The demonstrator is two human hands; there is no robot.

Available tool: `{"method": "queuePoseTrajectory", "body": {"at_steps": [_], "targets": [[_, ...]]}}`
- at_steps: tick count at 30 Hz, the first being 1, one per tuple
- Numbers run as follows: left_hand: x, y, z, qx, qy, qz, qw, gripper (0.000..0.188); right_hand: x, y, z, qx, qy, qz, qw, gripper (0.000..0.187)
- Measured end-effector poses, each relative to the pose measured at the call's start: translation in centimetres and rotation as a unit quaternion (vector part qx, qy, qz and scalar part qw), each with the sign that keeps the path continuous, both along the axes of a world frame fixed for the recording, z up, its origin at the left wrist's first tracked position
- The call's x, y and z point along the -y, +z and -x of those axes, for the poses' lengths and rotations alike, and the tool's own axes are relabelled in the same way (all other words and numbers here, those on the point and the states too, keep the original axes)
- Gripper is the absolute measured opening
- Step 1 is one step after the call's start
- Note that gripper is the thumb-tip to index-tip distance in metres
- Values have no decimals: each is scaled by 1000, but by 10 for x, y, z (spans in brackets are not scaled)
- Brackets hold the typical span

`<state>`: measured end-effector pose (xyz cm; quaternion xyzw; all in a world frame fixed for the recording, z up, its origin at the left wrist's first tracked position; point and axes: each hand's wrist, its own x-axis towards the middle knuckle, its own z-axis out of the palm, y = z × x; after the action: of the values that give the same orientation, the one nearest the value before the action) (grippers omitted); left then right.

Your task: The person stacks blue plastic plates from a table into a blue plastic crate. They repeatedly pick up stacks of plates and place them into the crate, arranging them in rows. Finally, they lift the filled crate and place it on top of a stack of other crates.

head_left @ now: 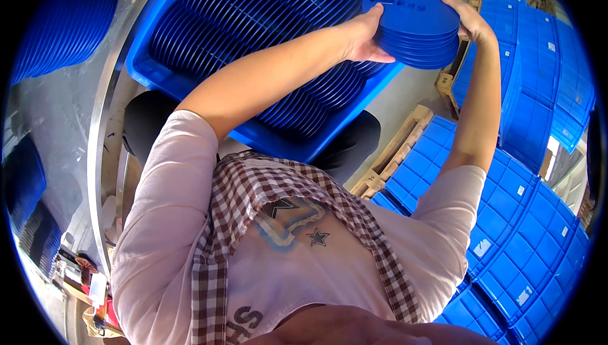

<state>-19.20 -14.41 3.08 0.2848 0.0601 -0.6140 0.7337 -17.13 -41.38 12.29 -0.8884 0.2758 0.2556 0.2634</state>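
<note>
Between my two hands is a stack of round blue plastic discs [415, 25], held up over the right end of a blue bin. The top disc has small cut-outs near its far side. My left hand [366, 36] grips the stack's left side, with the thumb on top and the fingers low at the edge. My right hand [470, 21] is closed around the right side, its fingers partly hidden behind the discs. Below, the blue bin [140, 66] holds several rows of thin dark-blue discs [196, 38] standing on edge.
A metal-edged table [95, 130] runs along the left. On it lies a large row of blue discs [66, 19], with more dark discs [25, 177] nearer. Stacked blue crates [487, 199] and wooden pallets [396, 149] fill the right side.
</note>
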Motion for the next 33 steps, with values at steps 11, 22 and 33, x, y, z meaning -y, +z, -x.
{"method": "queuePoseTrajectory", "body": {"at_steps": [11,22,33], "targets": [[20,-27,-39,-74,-27,39,996,78,15,-24,-63,-70,-60,-22,995,47],[-3,-28,-1,-83,-23,55,995,90,24,-89,-78,0,-20,-99,995,53],[-141,-35,64,84,-26,24,996,45,17,-101,-40,163,19,112,980,37]]}}
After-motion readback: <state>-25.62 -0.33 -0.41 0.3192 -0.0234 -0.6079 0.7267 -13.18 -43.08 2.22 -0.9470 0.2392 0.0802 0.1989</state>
